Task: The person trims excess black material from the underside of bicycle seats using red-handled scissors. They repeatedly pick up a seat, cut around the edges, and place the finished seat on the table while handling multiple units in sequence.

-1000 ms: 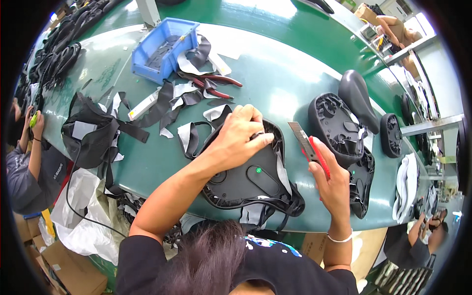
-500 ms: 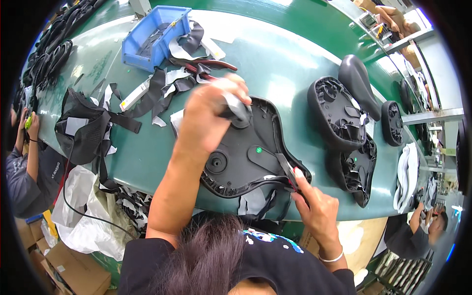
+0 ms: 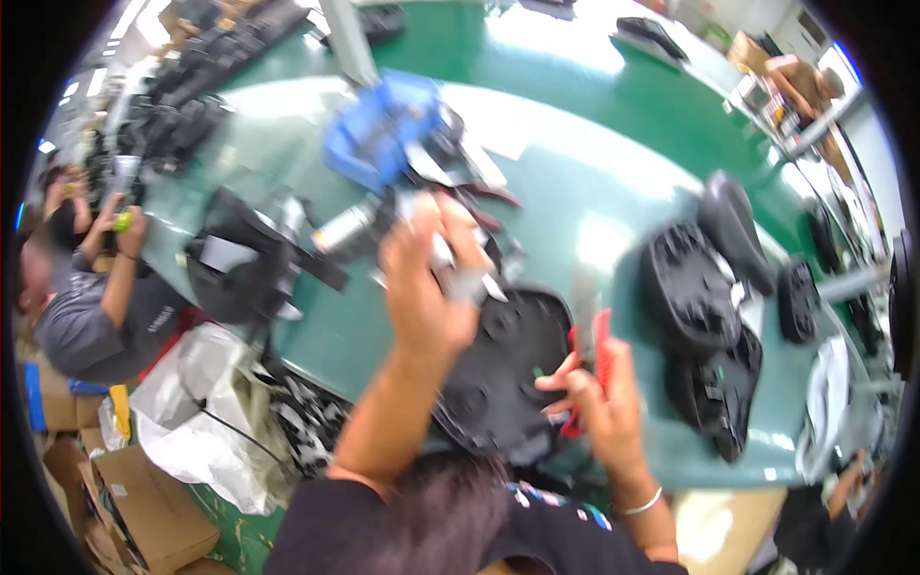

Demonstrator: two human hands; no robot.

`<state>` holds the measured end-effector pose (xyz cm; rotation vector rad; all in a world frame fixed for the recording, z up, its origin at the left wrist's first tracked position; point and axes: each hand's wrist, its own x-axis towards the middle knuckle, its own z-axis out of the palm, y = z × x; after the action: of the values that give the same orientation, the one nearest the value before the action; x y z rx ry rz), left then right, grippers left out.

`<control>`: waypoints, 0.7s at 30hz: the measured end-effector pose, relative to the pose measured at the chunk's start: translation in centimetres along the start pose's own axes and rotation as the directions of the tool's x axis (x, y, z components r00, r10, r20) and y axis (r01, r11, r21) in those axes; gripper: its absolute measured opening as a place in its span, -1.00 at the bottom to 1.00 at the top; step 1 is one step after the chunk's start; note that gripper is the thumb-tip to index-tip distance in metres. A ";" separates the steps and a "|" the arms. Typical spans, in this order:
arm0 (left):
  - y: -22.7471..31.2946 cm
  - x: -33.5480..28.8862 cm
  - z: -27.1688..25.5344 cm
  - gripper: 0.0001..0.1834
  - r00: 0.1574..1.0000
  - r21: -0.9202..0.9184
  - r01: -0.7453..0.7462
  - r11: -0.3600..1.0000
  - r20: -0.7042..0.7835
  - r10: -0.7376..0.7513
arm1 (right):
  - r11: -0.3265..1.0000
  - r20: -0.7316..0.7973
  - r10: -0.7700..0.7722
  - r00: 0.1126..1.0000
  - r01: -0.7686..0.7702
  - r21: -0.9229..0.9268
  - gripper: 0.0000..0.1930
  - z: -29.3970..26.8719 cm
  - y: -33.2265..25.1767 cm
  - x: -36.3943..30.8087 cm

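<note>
A black bicycle saddle (image 3: 498, 359) lies upside down on the green table in front of me, its plastic base facing up. My left hand (image 3: 431, 273) is raised over the saddle's far left part, its fingers closed around a crumpled grey and black strip of material (image 3: 468, 284). My right hand (image 3: 606, 398) is beside the saddle's right edge and grips red-handled scissors (image 3: 602, 350). The blades point away from me and are blurred by motion, and I see no material between them.
Beyond my left hand stands a blue bin (image 3: 359, 149) amid scraps. A black bundle of material (image 3: 230, 273) lies to the left. More saddles (image 3: 685, 287) rest on the right. A white plastic bag (image 3: 216, 412) hangs below the table's left edge. Other people work at both sides.
The view has shifted. My left hand has moved away from the saddle's rim with the strip. The scissors have lifted from the saddle's near right edge and turned to point away.
</note>
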<state>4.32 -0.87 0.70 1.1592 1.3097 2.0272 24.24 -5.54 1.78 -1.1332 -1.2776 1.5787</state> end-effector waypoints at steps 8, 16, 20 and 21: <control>9.4 0.1 -2.1 -0.82 0.866 0.021 -0.056 0.998 0.498 0.038 | 0.999 -0.112 0.042 0.993 -0.041 0.008 -0.66 2.2 2.8 1.6; -0.1 -1.9 -8.4 -0.46 0.623 0.856 0.029 0.515 0.388 -0.680 | 0.637 0.080 -0.327 0.941 0.283 -0.717 -0.62 -1.2 -0.7 2.2; -2.0 0.0 -6.2 -0.50 0.654 0.731 0.136 0.668 0.441 -0.615 | 0.871 0.020 -0.312 0.950 0.294 -0.393 -0.61 -4.8 -1.1 1.9; -1.9 1.0 -6.3 -0.54 0.684 0.748 0.044 0.663 0.461 -0.566 | 0.885 -0.147 -0.306 0.941 0.224 -0.407 -0.59 -5.4 -1.8 1.3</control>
<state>-1.63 -2.48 -1.75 1.5956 1.7351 0.6586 29.08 -2.50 2.90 -1.2583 -1.5674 1.0010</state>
